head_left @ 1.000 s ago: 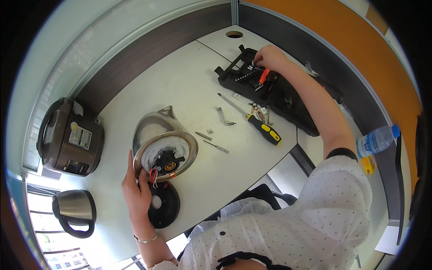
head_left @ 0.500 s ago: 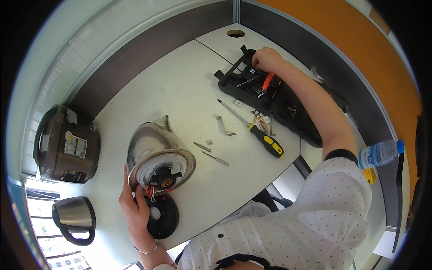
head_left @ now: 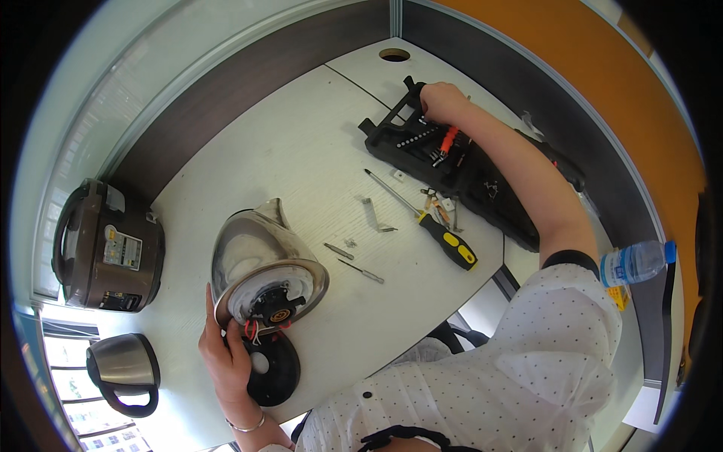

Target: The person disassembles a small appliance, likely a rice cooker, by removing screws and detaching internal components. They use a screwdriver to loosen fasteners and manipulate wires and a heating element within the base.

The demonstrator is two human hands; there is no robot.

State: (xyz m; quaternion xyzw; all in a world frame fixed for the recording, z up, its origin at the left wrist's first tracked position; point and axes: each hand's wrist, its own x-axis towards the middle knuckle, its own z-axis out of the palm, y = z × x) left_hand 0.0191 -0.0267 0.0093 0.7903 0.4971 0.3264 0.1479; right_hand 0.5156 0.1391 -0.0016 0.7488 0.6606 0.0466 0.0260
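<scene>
My left hand (head_left: 226, 358) grips the rim of a metal kettle body (head_left: 252, 245) lying on its side. Its opened underside shows a black round connector (head_left: 277, 307) and red and white wires. Below the wires lies a black round base cover (head_left: 275, 369), joined or touching them; I cannot tell which. Far off to the right, my right hand (head_left: 443, 103) is over the black tool case (head_left: 399, 143), its fingers closed and bent down into it. What they hold, if anything, is hidden. A red-handled tool (head_left: 449, 141) rests in the case beside that hand.
A black and yellow screwdriver (head_left: 448, 241) lies mid-table near small metal parts (head_left: 437, 205). Two thin driver bits (head_left: 361, 271) and a bent metal strip (head_left: 373, 215) lie nearer the kettle. At left stand a rice cooker (head_left: 113, 248) and another kettle (head_left: 124, 365); a water bottle (head_left: 636, 261) is far right.
My right hand has shifted slightly and lowered over the tool case, its fingers now more hidden. The left hand still grips the kettle body, which has hardly moved.
</scene>
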